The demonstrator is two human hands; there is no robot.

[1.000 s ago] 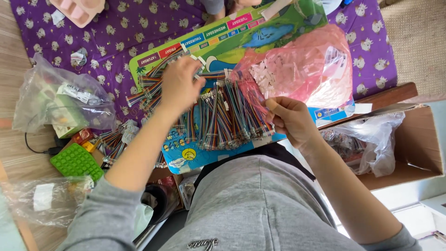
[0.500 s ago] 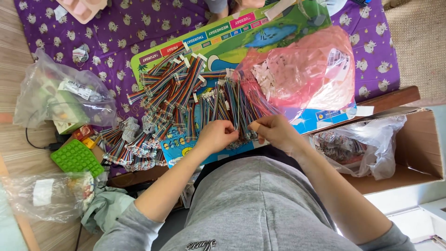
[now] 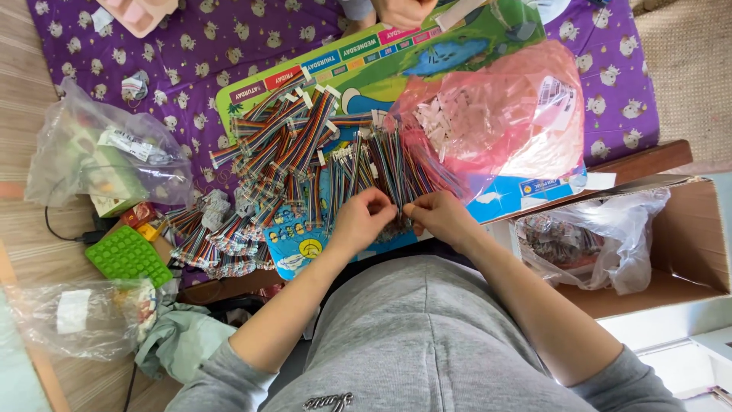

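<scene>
lap: grey trousers [image 3: 427, 343], nearest the camera, 6 o'clock.
left hand [image 3: 362, 221]: fingertips pinched narrow on the near ends of the rainbow ribbon cables [image 3: 381, 172], just past the lap.
right hand [image 3: 438, 216]: same pinch, thumb and forefinger closed on the cable ends, fingertips almost touching the left hand's.
cables: fanned pile on the colourful printed board [image 3: 465, 53], running toward 12 o'clock from the hands; a second heap [image 3: 221, 236] at 9 o'clock (looser, tangled).
pink bag [image 3: 503, 122]: 1 o'clock, touching the cable fan, white bits inside.
cardboard box [image 3: 679, 236]: 3 o'clock, clear bag in it.
green tray [image 3: 127, 255]: 9 o'clock, beyond the heap.
far: purple patterned cloth [image 3: 191, 53]; another person's hand [image 3: 400, 11] at 12 o'clock.
</scene>
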